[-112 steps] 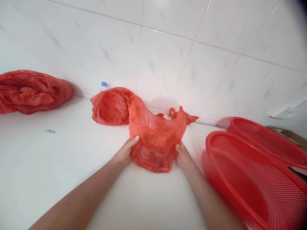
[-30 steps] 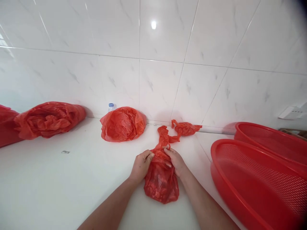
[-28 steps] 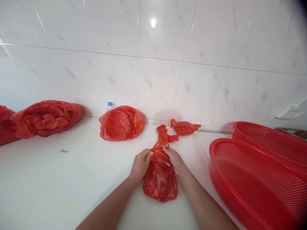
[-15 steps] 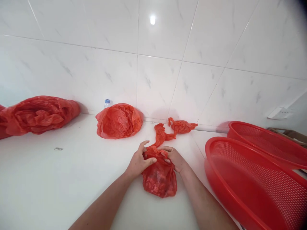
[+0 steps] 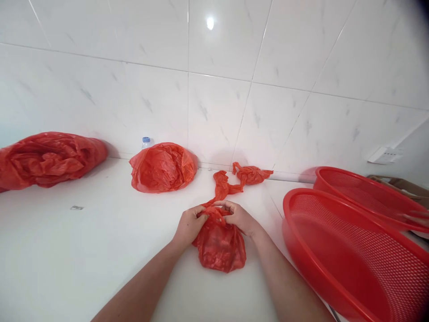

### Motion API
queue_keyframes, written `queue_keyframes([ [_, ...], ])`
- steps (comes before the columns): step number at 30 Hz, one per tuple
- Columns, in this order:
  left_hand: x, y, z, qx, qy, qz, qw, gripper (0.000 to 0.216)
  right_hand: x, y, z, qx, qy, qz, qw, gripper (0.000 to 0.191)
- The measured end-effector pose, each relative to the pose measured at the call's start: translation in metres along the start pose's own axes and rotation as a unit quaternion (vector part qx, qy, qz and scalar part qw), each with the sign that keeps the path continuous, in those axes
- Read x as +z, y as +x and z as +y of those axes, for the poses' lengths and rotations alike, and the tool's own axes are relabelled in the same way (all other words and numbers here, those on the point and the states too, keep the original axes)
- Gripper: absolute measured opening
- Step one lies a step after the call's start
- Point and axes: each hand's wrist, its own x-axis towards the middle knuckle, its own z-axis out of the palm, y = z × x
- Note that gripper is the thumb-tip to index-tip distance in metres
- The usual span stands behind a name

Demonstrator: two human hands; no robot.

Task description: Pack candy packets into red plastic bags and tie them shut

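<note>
The left hand (image 5: 187,223) and right hand (image 5: 238,217) are clamped together on the gathered neck of a small red bag (image 5: 219,248) lying on the white desk (image 5: 83,250) (its contents cannot be made out). By the wall sit a puffed red bag (image 5: 162,167), half hiding a bottle (image 5: 146,142), and a large red bag (image 5: 50,158). Two red baskets (image 5: 335,202) crowd the right.

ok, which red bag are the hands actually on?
The small bunched bag nearest the camera: left hand and right hand both pinch its neck. The round bag and the long bag lie untouched back by the wall.
</note>
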Motion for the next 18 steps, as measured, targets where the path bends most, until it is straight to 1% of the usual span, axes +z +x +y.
queue_keyframes([
  [2,0.003,-0.002,0.002,0.006,0.023,0.007,1.000,0.017,0.003,0.003,0.003,-0.010,-0.105,0.072,0.992,0.040],
  [3,0.005,-0.003,0.003,0.011,0.035,0.008,0.999,0.015,0.005,0.004,0.004,-0.017,-0.141,0.107,0.984,0.034],
  [5,0.009,-0.004,0.005,0.023,0.054,0.006,0.998,0.013,0.008,0.006,0.006,-0.033,-0.172,0.159,0.972,0.027],
  [7,0.012,-0.006,0.007,0.036,0.066,-0.001,0.997,0.013,0.009,0.007,0.008,-0.045,-0.173,0.181,0.967,0.028],
  [11,0.012,-0.007,0.010,0.052,0.072,-0.012,0.996,0.014,0.008,0.009,0.011,-0.058,-0.144,0.169,0.973,0.034],
  [16,0.010,-0.007,0.007,0.046,0.073,-0.009,0.996,0.019,0.012,0.009,0.009,-0.065,-0.090,0.143,0.983,0.025],
  [17,0.009,-0.007,0.006,0.036,0.067,-0.004,0.997,0.024,0.014,0.008,0.008,-0.068,-0.082,0.139,0.985,0.023],
  [18,0.009,-0.007,0.007,0.023,0.054,0.002,0.998,0.034,0.015,0.007,0.007,-0.069,-0.076,0.134,0.986,0.022],
])
